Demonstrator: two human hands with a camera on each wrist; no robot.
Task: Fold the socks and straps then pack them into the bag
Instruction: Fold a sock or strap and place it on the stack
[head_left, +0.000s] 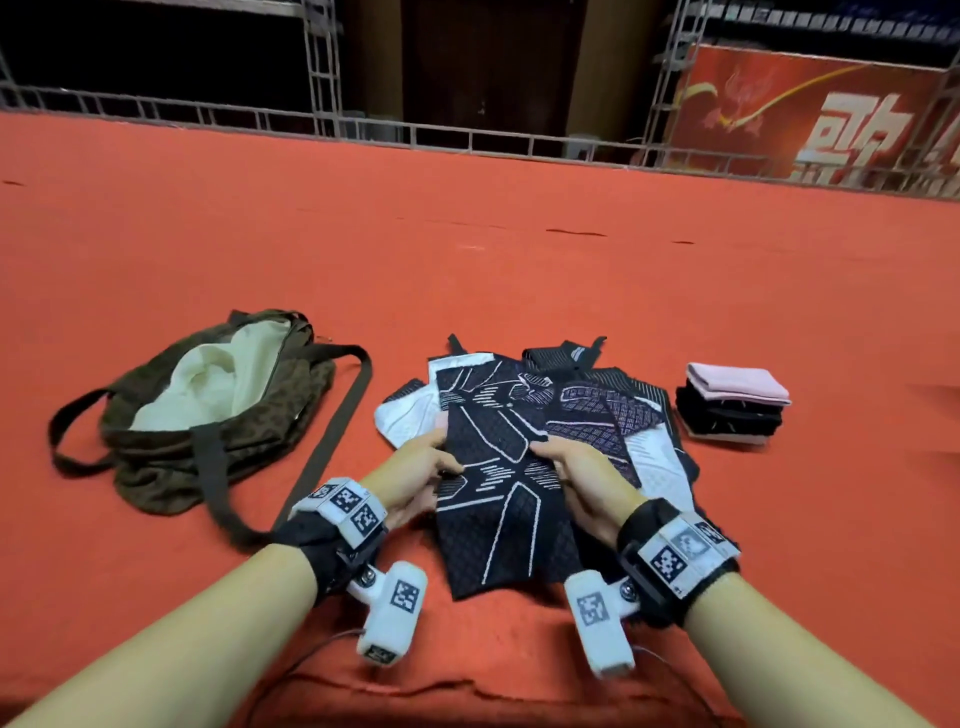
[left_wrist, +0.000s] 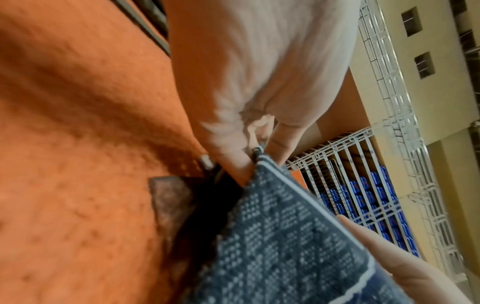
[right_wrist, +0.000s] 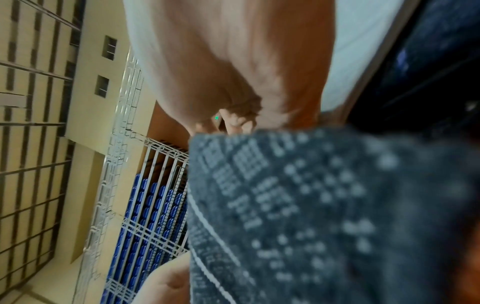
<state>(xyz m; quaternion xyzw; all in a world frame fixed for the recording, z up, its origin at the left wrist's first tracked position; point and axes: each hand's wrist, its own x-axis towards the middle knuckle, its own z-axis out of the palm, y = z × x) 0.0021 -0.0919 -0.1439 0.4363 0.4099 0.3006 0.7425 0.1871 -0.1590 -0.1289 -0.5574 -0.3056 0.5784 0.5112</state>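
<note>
A long dark sock with white line pattern (head_left: 501, 499) lies toward me on the red carpet, its far end on a heap of dark and white socks and straps (head_left: 587, 410). My left hand (head_left: 415, 470) pinches the sock's left edge and my right hand (head_left: 569, 470) pinches its right edge, at mid length. Up close, the left wrist view shows thumb and fingers of the left hand (left_wrist: 249, 156) clamped on the knit sock (left_wrist: 285, 246). The right wrist view has the right hand (right_wrist: 233, 115) holding the sock (right_wrist: 324, 216). An open olive bag (head_left: 213, 400) with pale lining lies at the left.
A stack of folded items (head_left: 732, 405), pink on top of black, sits right of the heap. The bag's long strap (head_left: 332, 431) runs along the carpet between bag and socks. A metal railing (head_left: 467, 137) borders the far edge of the carpet.
</note>
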